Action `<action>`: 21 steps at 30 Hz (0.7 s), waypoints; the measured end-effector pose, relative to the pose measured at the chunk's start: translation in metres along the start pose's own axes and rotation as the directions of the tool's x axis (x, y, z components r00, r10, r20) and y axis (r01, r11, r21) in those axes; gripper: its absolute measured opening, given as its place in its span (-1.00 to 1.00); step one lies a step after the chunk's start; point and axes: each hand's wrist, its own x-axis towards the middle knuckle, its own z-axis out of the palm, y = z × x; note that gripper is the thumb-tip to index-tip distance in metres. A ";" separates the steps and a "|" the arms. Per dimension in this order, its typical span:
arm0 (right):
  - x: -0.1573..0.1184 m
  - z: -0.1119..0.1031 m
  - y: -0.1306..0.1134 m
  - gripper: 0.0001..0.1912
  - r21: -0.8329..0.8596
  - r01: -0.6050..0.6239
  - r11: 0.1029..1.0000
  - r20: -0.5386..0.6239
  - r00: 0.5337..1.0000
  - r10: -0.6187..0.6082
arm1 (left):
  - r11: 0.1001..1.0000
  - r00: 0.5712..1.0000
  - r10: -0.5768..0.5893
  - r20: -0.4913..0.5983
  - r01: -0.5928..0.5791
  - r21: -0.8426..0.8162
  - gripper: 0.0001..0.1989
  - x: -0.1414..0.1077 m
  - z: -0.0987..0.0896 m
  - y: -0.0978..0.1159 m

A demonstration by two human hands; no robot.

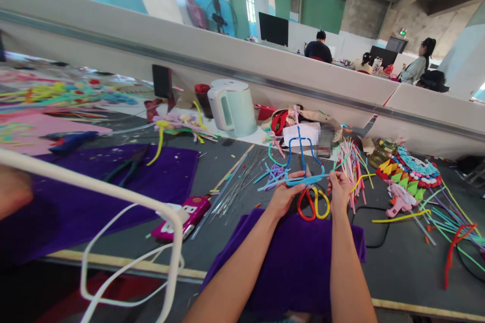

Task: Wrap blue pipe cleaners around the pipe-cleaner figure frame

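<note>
My left hand [285, 196] is closed round a bundle of light blue pipe cleaners [306, 179], whose loose ends stick out to the left. At the right end of the blue strands, the fingers of my right hand [339, 187] are pinched together on them. Just beyond my hands stands a dark blue bent wire frame [302, 149] with a tall middle stem. Scissors [313, 204] with one red and one yellow handle lie between my hands. Under my forearms is a purple cloth [295, 262].
A pale green kettle [237, 108] stands by the partition. Left are a magenta phone [184, 219], metal wires [238, 181] and a white tube frame [172, 212]. A pink glue gun [399, 201] and pipe cleaners lie right. Another person's arm [13, 192] shows at far left.
</note>
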 end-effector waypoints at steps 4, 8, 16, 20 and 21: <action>-0.001 0.002 0.002 -0.63 -0.003 -0.055 0.998 0.061 0.997 0.055 | 1.000 1.000 -0.006 -0.015 0.006 0.005 -0.40 0.000 0.001 0.001; -0.002 0.003 0.003 -0.66 0.014 -0.080 0.997 0.073 0.994 0.079 | 1.000 1.000 -0.006 -0.017 0.006 0.008 -0.38 0.000 0.000 0.001; -0.003 0.006 0.004 -0.64 0.009 -0.074 0.997 0.086 0.994 0.073 | 1.000 1.000 -0.010 0.001 0.010 -0.006 -0.44 0.001 -0.001 0.000; -0.001 0.004 0.005 -0.59 0.067 -0.093 0.993 0.048 0.995 0.090 | 1.000 1.000 -0.011 -0.019 0.011 -0.025 -0.46 0.000 0.000 0.000; 0.000 0.004 0.006 -0.57 0.084 -0.098 0.992 0.037 0.995 0.095 | 1.000 1.000 -0.012 -0.021 0.011 -0.028 -0.45 0.000 0.000 0.001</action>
